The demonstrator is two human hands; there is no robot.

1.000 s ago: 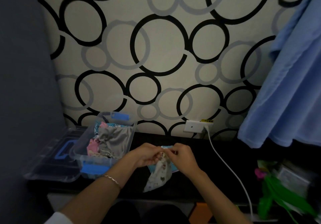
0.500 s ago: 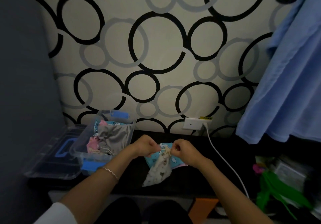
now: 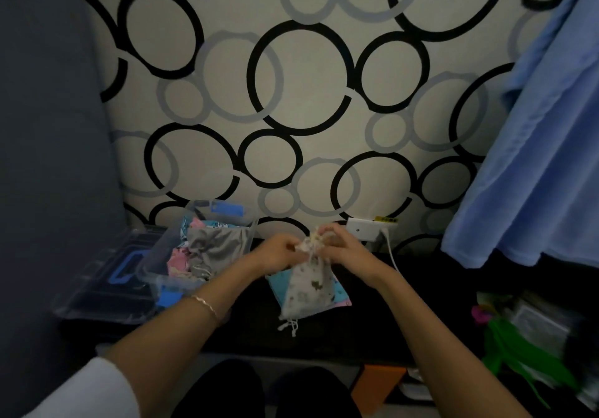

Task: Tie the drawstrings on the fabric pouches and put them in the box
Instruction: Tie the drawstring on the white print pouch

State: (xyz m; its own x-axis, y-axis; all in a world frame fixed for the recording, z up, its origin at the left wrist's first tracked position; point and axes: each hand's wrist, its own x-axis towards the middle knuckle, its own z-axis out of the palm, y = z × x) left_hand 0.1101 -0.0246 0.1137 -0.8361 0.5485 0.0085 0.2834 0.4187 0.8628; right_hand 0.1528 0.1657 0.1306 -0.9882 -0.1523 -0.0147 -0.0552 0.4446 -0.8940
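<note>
Half a second ago the hands are pulled apart. Now the left hand [image 3: 278, 254] and right hand [image 3: 345, 249] meet at the gathered neck of the white pouch [image 3: 311, 284], raised higher above the bench [image 3: 372, 320]. I judge the knot is being formed, not yet finished. Each grip is narrow, pinching the drawstring [image 3: 316, 239]. The white pouch hangs at six o'clock from the hands, over one blue pouch [image 3: 338, 292] lying flat. There is one box [image 3: 152, 268] at nine o'clock, holding at least three pouches, and one lid [image 3: 97, 288] beyond it.
</note>
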